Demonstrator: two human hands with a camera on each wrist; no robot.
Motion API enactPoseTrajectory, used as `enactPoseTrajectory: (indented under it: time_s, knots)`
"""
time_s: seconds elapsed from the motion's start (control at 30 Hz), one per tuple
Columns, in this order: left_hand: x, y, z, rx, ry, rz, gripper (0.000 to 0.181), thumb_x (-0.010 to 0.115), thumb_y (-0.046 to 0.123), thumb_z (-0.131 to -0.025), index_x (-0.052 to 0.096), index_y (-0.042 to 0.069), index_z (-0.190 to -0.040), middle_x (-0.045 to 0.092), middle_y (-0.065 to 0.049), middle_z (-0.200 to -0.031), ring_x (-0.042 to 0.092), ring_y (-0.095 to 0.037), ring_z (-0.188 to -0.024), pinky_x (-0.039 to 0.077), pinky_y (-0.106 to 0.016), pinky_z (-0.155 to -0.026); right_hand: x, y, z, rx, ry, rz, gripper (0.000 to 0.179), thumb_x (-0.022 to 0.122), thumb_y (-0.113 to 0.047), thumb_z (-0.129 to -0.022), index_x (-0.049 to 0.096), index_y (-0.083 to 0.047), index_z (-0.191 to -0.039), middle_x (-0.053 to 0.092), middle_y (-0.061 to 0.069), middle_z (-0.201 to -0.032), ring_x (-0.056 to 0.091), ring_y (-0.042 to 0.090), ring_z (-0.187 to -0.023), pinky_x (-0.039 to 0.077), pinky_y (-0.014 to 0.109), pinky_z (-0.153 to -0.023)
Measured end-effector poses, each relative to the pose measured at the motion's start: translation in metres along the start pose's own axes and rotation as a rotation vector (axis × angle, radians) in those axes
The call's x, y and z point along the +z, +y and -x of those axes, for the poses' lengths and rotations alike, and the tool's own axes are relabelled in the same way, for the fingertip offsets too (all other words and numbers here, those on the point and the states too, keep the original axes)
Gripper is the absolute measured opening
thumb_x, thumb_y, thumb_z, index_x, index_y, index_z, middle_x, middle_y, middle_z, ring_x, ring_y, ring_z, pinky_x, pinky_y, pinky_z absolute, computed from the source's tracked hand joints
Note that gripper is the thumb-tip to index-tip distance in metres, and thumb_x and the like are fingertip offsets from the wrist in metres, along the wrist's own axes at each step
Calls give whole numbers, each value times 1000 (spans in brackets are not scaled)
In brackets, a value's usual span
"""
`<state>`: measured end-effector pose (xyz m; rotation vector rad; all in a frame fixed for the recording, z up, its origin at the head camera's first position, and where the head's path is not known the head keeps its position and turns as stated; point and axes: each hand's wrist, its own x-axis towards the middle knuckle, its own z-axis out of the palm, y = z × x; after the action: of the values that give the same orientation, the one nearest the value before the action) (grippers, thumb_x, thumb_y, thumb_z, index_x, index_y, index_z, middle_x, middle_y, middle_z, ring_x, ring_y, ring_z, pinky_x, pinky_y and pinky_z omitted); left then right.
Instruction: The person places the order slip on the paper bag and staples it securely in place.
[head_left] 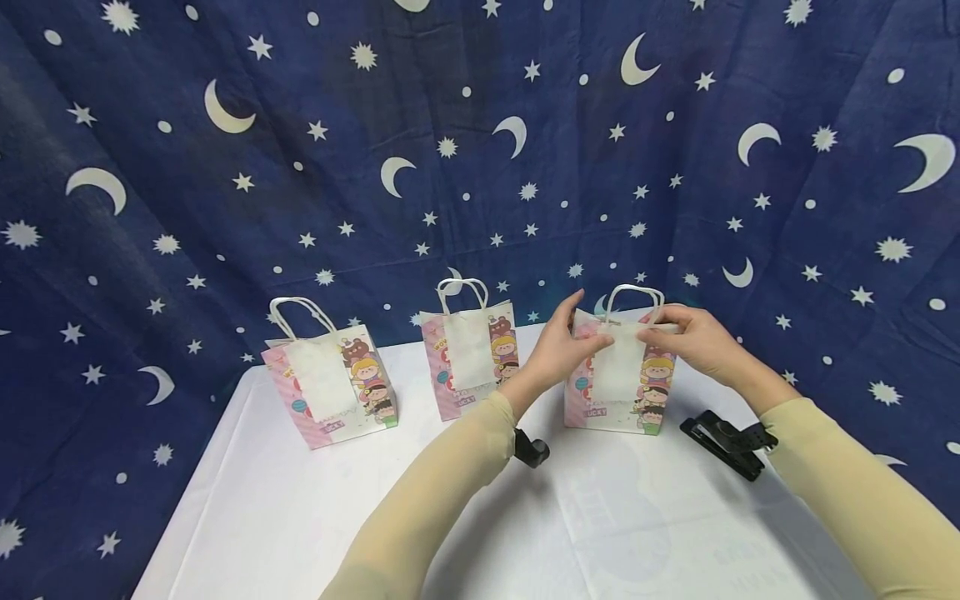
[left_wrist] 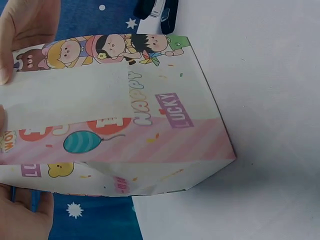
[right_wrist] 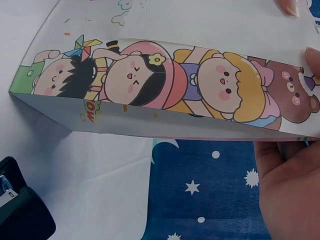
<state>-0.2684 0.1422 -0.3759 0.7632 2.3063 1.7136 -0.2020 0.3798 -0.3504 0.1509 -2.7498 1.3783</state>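
A small paper gift bag [head_left: 617, 375] with cartoon figures, pink stripes and white rope handles stands upright on the right part of the table. My left hand [head_left: 557, 350] grips its upper left edge, thumb on the front and fingers around the side. At the upper right edge, my right hand [head_left: 701, 340] pinches the bag, thumb in front and fingers behind the top. The left wrist view shows the bag's front and left side, with a teal balloon print [left_wrist: 82, 142]. In the right wrist view, printed children [right_wrist: 142, 75] run along its right edge.
Two matching paper bags stand to the left, one in the middle [head_left: 471, 358] and one farther left [head_left: 332, 387]. A black stapler [head_left: 723, 450] lies right of the held bag. Behind the white table [head_left: 255, 517] hangs a dark blue star-and-moon curtain [head_left: 450, 125].
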Motion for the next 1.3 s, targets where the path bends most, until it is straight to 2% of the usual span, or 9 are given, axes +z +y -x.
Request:
enactPoseTrajectory:
  time_s: [0.1,0.17,0.23,0.3,0.37,0.43,0.67,1.3]
  knots:
    - [0,0,0,-11,-11,7,81,79,31,-92,34,25,-160,31,-4,-164,34,-22,-148,36,-41,-115,0,0,-1,3,2,19,32,70,-34,-99,67,-4,-109,58,10,-129,66,18,-98,52,35,-81]
    - [0,0,0,-28,-16,10,71,78,32,-93,44,26,-154,42,-2,-158,46,-19,-140,42,-40,-110,1,0,-1,3,2,26,31,70,-34,-99,67,-4,-108,58,10,-130,64,19,-99,52,36,-81]
    - [1,-1,1,-50,-27,46,58,78,32,-93,54,24,-145,57,-1,-142,60,-17,-122,51,-38,-101,1,0,-1,0,1,26,31,70,-34,-99,67,-4,-107,58,10,-130,65,19,-98,52,37,-81]
    - [1,0,2,-70,-36,83,44,77,31,-94,61,20,-133,68,1,-120,68,-15,-101,56,-34,-88,1,0,-1,-4,1,23,31,70,-33,-99,67,-4,-107,58,10,-130,66,18,-97,52,36,-81]
    - [1,0,3,-82,-42,127,36,77,29,-94,63,16,-125,71,3,-101,70,-14,-84,58,-31,-78,1,0,-1,-8,-1,15,31,70,-32,-100,66,-3,-108,58,11,-130,67,16,-96,53,34,-80]
    - [2,-1,4,-86,-42,149,33,77,28,-94,63,14,-121,72,4,-92,70,-13,-79,58,-29,-74,2,0,-1,-9,0,12,31,70,-32,-99,66,-3,-109,58,11,-130,68,15,-95,53,33,-80]
    - [3,-3,5,-96,-11,163,36,77,33,-93,65,15,-122,71,7,-92,69,-10,-79,57,-28,-75,2,-1,0,-7,1,5,30,70,-32,-100,65,-3,-108,56,9,-132,67,13,-96,53,30,-80]
    - [9,-3,5,-107,50,87,36,75,38,-94,67,14,-119,68,7,-98,65,-9,-87,57,-30,-81,2,-6,2,-22,0,5,29,71,-31,-99,66,-3,-104,59,8,-125,68,14,-94,52,28,-80]
